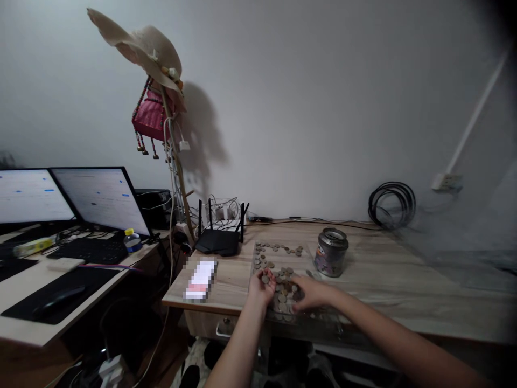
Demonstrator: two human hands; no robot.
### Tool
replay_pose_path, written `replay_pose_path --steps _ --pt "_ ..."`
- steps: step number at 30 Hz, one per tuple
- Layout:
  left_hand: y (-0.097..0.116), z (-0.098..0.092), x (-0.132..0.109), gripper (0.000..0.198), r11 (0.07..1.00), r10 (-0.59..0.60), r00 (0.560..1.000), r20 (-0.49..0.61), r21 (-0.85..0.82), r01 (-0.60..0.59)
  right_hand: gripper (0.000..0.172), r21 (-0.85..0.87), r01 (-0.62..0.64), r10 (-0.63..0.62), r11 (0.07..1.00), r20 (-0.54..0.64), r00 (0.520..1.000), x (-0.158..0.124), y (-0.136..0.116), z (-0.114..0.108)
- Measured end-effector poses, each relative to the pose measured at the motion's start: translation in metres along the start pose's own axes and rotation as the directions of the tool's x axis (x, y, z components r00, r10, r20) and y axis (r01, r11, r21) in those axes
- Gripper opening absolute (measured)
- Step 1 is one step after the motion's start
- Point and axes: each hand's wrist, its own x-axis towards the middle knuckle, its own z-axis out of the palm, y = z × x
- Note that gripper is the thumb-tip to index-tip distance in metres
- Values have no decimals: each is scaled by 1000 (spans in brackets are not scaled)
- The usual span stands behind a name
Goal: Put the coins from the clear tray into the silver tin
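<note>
Left hand [264, 290]: cupped around a round metal coin [265, 279].
Right hand [312, 292]: apart, grip unclear, nearer the grey cylindrical metal tin [331, 253].

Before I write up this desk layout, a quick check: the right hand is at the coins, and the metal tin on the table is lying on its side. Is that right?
Not quite: the metal tin is standing upright on the table, as the head view shows. The right hand is indeed at the coins.
</note>
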Motion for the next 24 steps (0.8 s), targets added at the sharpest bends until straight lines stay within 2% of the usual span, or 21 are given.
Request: replay_pose_path --steps 2,8,12,17,20,24 --pt "-1 -4 2 12 1000 -1 1000 -6 -10 1 67 -85 22 -14 996 98 995 -11 6 12" --pt "-5 -5 0 10 999 40 999 8 9 -41 45 -66 55 -39 996 228 973 -11 2 23" --pt "-5 -6 -1 8 998 60 998 14 17 -61 19 -42 88 -68 995 348 935 -4 -2 22" --pt "-7 -4 -3 10 997 62 998 17 46 -63 18 24 58 -62 998 427 902 -2 6 19" --pt "-9 -2 -3 10 997 15 999 43 80 -18 16 56 31 -50 998 377 925 5 3 10" --pt "-10 -1 -2 17 996 -14 998 53 84 10 20 79 37 -47 996 135 990 30 -15 -8"
